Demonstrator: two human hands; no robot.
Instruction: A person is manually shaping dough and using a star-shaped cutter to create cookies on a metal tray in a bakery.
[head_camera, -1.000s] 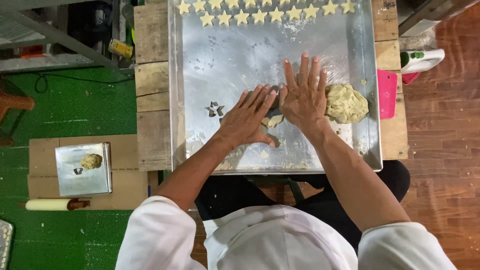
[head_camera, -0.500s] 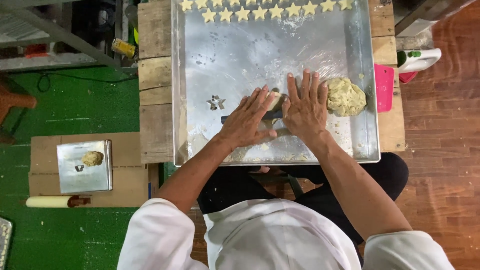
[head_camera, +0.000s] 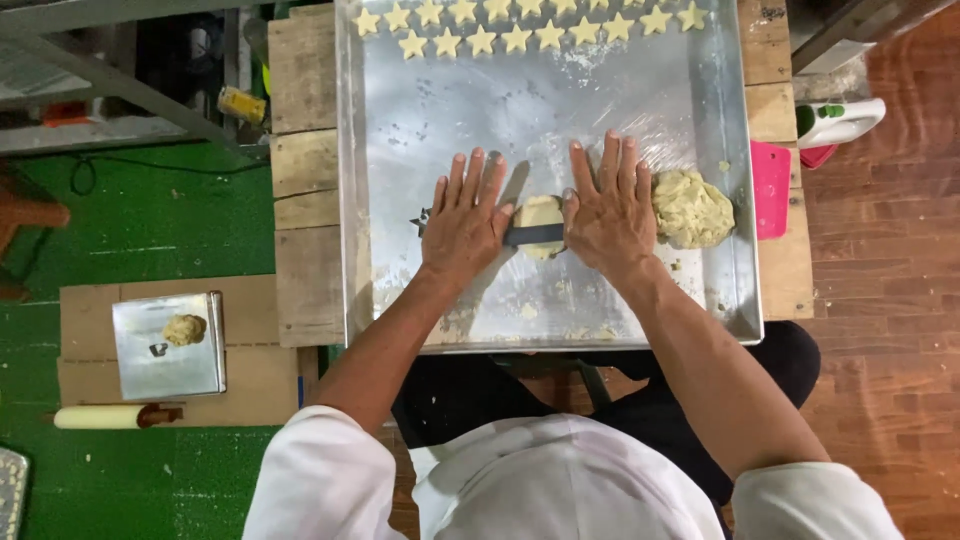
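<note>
Head cam looks straight down on a big metal tray (head_camera: 700, 110) sitting on a wooden table (head_camera: 305, 170). Both hands lie flat, palms down, fingers spread, not gripping anything. Left hand (head_camera: 465, 225) and right hand (head_camera: 608, 215) each press on one end of a dark rolling pin (head_camera: 533, 235), which shows only in the gap between them. Under the pin, right between the thumbs, is a small flattened dough piece (head_camera: 540, 212). Just past the right hand's outer edge sits a bigger dough lump (head_camera: 692, 208), close to the hand but I can't tell if it touches. A small star cutter (head_camera: 420, 222) peeks out by the left hand's outer edge. Beyond the fingertips, well apart, rows of star cookies (head_camera: 515, 38) line the far tray edge.
</note>
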